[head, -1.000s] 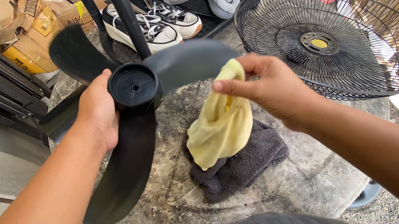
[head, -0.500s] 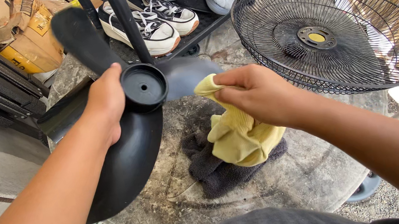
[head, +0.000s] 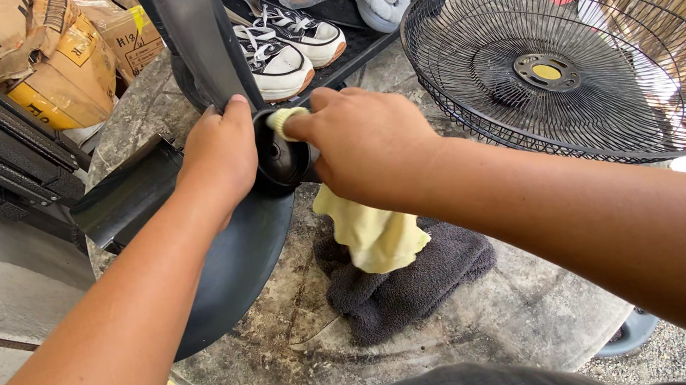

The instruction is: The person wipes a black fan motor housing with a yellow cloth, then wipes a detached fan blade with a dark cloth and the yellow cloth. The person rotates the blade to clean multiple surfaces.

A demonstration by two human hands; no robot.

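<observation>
Left hand (head: 219,153) clamped on the hub of the black fan blade (head: 225,270), fingers (head: 230,114) curled over the hub's upper rim, thumb side hidden behind the palm. Right hand (head: 367,141) closed around a yellow cloth (head: 374,234), fingertips pinching a wad of it against the hub's centre, right beside the left hand's fingers and almost touching them. Rest of the cloth hanging down from under the right palm, its lower end draped onto a dark grey towel (head: 406,285). Towel crumpled flat on the round stone counter (head: 516,322), just below the hub. One blade pointing down and left past the counter's edge, another rising behind the left hand, a third stretching left. Black wire fan guard (head: 582,56) propped at the counter's far right, well apart from both hands. Pair of black-and-white sneakers (head: 284,43) on a dark shelf beyond the hub; cardboard boxes (head: 37,58) at upper left.
</observation>
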